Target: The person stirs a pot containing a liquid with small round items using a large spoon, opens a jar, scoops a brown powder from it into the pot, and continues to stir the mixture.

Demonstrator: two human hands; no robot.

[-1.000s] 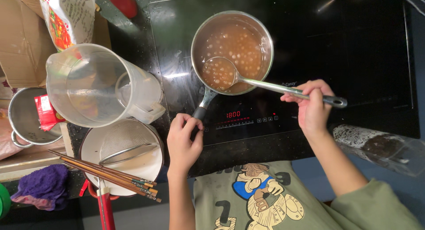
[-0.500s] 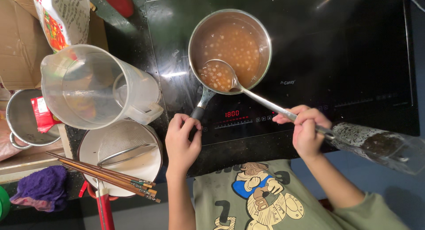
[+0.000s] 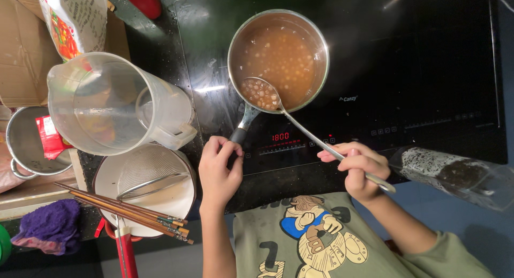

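A: While sitting on a lit induction hob [image 3: 375,53], dangerous to brush against. Worst risk first?

B: The hob itself. Red display glowing just beside the left hand [image 3: 218,171]; could nudge a touch control and alter the heat.

A: And the clear plastic jug [image 3: 107,104]?

B: Stands just off the hob's left edge, near the pan. Could topple if caught by an elbow, or soften if shoved onto hot glass.

A: The saucepan [image 3: 231,58]?

B: Sits on the hob's front left zone, filled high with brown liquid and pale pearls. Left hand wrapped closed round its dark handle. Could slop over the rim if twisted or tugged.

A: Room to move?

B: Open black glass right of the pan and behind it. Crowded on the left: jug, then a white bowl [image 3: 107,176] holding a mesh strainer [image 3: 147,171]. Front edge of the worktop right under both wrists. Clear plastic bag [image 3: 455,173] lying at the front right, partly past that edge; could slide off if bumped.

A: The ladle [image 3: 259,93]?

B: Loaded with pearls at the pan's near rim. Right hand [image 3: 358,168] closed on the far end of its long handle, out over the worktop's front. Could wobble and drip hot liquid on the display or the shirt.

A: Smallest?

B: Chopsticks [image 3: 123,208], laid across the white bowl, tips jutting past it. Could roll off if knocked.
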